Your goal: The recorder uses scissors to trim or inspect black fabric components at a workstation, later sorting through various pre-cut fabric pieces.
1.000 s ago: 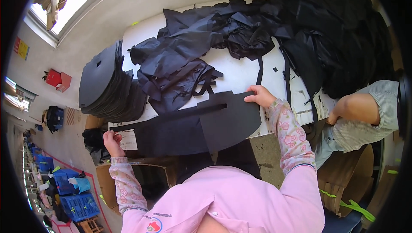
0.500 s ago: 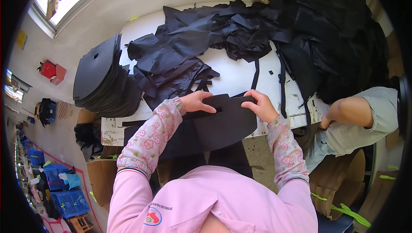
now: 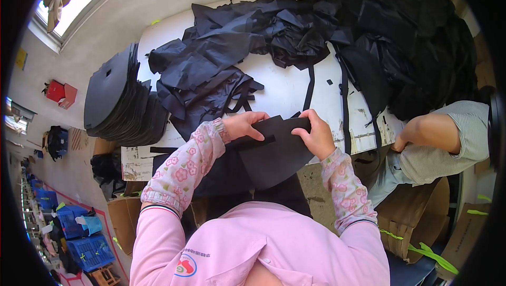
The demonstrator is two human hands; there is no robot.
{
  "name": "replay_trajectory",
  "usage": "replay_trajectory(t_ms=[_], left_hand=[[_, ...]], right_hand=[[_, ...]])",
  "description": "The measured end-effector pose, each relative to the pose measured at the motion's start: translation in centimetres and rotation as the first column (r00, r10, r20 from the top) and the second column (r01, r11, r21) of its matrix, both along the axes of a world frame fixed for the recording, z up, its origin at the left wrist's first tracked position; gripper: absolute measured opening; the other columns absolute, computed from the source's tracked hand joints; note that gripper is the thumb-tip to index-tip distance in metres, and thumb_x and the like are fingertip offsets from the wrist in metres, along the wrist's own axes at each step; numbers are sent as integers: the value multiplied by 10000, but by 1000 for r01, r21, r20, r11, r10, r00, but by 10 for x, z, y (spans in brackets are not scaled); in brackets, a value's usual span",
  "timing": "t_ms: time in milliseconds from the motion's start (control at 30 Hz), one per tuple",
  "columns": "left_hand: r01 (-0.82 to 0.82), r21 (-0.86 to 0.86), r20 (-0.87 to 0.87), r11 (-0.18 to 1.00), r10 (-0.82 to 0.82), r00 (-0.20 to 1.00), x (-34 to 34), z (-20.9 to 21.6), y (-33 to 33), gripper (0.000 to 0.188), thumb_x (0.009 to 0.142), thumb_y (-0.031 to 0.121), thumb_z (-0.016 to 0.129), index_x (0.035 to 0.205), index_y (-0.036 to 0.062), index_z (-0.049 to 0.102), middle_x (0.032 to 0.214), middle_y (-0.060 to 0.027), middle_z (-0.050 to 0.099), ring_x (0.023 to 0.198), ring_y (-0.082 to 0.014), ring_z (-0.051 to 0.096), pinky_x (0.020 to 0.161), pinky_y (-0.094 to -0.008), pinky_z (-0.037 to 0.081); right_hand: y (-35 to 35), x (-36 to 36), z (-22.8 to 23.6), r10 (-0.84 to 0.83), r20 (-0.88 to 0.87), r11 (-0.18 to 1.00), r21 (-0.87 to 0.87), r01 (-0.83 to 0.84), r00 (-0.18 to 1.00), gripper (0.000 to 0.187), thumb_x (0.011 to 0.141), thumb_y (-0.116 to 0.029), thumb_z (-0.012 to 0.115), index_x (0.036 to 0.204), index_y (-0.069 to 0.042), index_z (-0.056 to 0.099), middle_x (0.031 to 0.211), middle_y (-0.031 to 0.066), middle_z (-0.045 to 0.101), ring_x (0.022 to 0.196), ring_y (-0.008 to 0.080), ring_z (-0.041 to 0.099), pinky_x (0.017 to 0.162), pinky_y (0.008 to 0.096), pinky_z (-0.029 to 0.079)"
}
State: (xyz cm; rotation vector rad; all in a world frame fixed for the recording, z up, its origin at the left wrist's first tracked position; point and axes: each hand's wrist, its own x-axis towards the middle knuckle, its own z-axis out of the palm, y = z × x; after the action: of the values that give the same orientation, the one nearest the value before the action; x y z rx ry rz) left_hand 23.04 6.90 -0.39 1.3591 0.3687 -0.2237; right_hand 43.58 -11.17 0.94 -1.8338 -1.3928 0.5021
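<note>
A stiff black panel [image 3: 278, 159] with a narrow slot is held between my two hands at the near edge of the white table [image 3: 282, 83]. My left hand [image 3: 245, 126] is closed on its upper left part, the thumb beside the slot. My right hand [image 3: 316, 134] pinches the upper right corner between thumb and fingers. Against the panel's left side hangs dark, soft cloth [image 3: 219, 170]; whether the panel sits inside it I cannot tell.
A tall stack of black panels [image 3: 110, 94] stands at the table's left. Crumpled black fabric [image 3: 211, 49] spreads across the back, heaping higher at right. A co-worker's arm [image 3: 432, 133] rests by the right edge. Cardboard boxes [image 3: 416, 217] stand below. Blue crates [image 3: 89, 252] lie far left.
The panel has tilted, its right side swinging downward and its lower edge now slanting. My right hand has turned slightly over its corner. The view has shifted a little.
</note>
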Motion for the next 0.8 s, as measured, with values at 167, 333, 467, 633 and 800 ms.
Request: replay_trajectory(t_ms=[167,333,467,633,800], left_hand=[[-51,-93,46,994,55,997,-2,1,-3,464,761,-76,700,1181,30,537,1082,-12,635,1006,-108,587,926,-259,459],[-84,-212,72,974,101,992,-3,1,-2,516,748,-85,704,1216,36,524,1114,-22,629,1010,-118,598,932,-267,467],[-55,-219,94,974,77,993,0,4,1,558,740,-72,715,1247,40,512,1190,-37,607,1068,-128,584,960,-276,456],[-272,608,259,746,137,956,8,16,-17,517,818,93,732,1277,49,498,1300,-154,563,1221,-295,553,1028,-385,433],[-115,983,145,146,-213,966,-17,-11,-71,765,829,428,713,1442,82,413,1526,-188,351,1450,-362,272,1162,-576,204]], right_hand=[[-8,-10,5,-38,72,998,51,35,997,358,785,-188,773,1044,-81,550,883,127,675,814,338,666,700,395,516],[-9,-14,10,-58,110,995,91,48,992,349,792,-187,770,1041,-82,549,894,128,671,813,345,661,688,402,516],[-9,-15,16,-64,149,990,138,43,987,344,793,-174,768,1040,-81,547,902,126,669,818,352,657,686,407,516],[-13,-8,2,-121,82,989,96,113,989,364,787,-157,765,1068,-91,543,911,143,661,830,372,649,707,417,517],[-7,11,-30,-150,264,989,28,148,953,535,760,-182,791,1207,-53,527,1167,162,554,1114,358,535,923,404,462]])
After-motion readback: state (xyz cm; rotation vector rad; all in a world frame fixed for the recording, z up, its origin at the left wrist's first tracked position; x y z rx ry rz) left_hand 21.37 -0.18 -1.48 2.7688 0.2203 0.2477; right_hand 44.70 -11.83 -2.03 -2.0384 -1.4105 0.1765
